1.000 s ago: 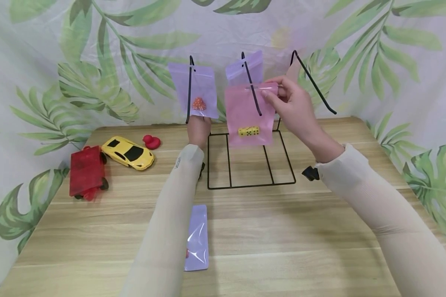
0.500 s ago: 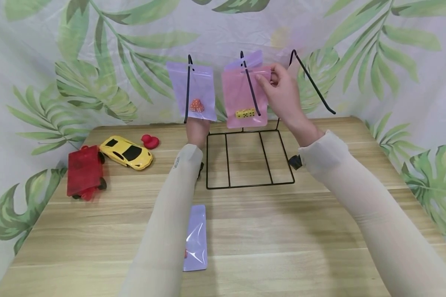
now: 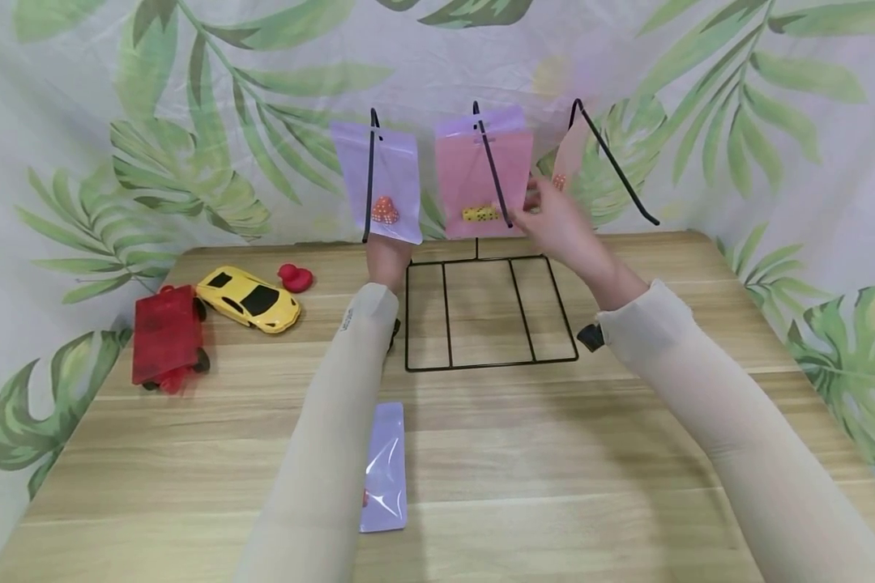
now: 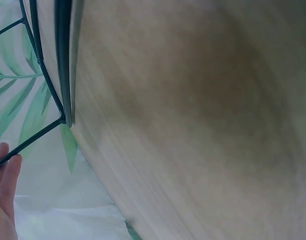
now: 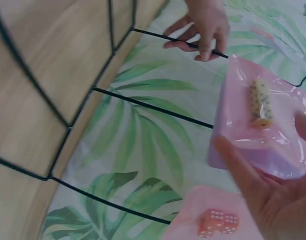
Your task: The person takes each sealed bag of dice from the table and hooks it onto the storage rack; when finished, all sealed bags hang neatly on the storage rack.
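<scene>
A black wire rack (image 3: 521,320) stands on the table with several bags on its hooks. My left hand (image 5: 207,27) grips one of its upright wires; in the head view it is mostly behind the left purple bag (image 3: 401,166) with orange dice. On the middle hook hangs a pink zip bag (image 3: 455,174) with yellow dice, in front of a purple bag (image 3: 506,119). Beside the pink bag's lower right edge is my right hand (image 3: 561,231), thumb and fingers apart; whether they touch it I cannot tell. Another pink bag (image 5: 212,205) with orange dice hangs from the right hook.
A purple bag (image 3: 388,461) lies on the table (image 3: 554,478), partly behind my left sleeve. Further left are a yellow toy car (image 3: 251,300), a red toy vehicle (image 3: 166,336) and a red rubber duck (image 3: 295,278). A leaf-patterned cloth (image 3: 262,48) covers the wall behind.
My right hand slid the pink bag with yellow dice back along the middle hook, let go of its top corner and moved down to its lower edge. The left hand stayed put.
</scene>
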The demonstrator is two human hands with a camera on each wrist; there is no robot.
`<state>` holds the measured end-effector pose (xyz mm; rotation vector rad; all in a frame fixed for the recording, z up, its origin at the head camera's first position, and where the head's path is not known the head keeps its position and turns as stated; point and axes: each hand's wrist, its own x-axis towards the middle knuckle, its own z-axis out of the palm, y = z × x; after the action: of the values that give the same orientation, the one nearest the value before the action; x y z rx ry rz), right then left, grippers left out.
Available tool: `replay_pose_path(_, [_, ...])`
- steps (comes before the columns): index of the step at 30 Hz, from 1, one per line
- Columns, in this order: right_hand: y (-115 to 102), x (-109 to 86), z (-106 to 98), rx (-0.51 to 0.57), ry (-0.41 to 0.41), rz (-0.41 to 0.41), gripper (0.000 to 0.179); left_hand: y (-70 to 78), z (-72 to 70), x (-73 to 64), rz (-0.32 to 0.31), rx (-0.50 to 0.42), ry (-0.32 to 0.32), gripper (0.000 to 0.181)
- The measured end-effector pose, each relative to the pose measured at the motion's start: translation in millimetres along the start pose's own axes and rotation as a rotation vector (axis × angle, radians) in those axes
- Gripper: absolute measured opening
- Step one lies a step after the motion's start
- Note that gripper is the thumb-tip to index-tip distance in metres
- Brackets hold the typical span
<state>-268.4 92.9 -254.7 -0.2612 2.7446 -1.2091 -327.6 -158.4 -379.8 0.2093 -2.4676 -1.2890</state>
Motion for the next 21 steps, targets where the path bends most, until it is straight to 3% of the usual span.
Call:
replay_pose_path(3, [14,-7.7,7,-0.154,-0.102,0.040,0.079,1.7,0.1,1.2,0.000,0.014,0.007,0.045])
replay_pose_path(7, [27,-20.9,22,-0.351,-0.247,0.011,0.075,2.3,1.3,2.6,0.037,0.050,0.056,0.031])
replay_pose_path(9, [31,-28.3,34,-0.425,-0.328,-0.032,0.069,1.5,1.9,3.0,0.035,0.049,0.067,0.029])
replay_pose_path(16, [23,-61.1,97,-0.511,-0.601,-0.230,0.063,-0.3,1.2,1.9,0.038,0.021,0.087,0.033])
replay_pose_path(21, [4,-78.1,139,-0.602,-0.667,-0.369,0.067,-0.9,1.2,1.7,0.031,-0.056,0.053,0.043])
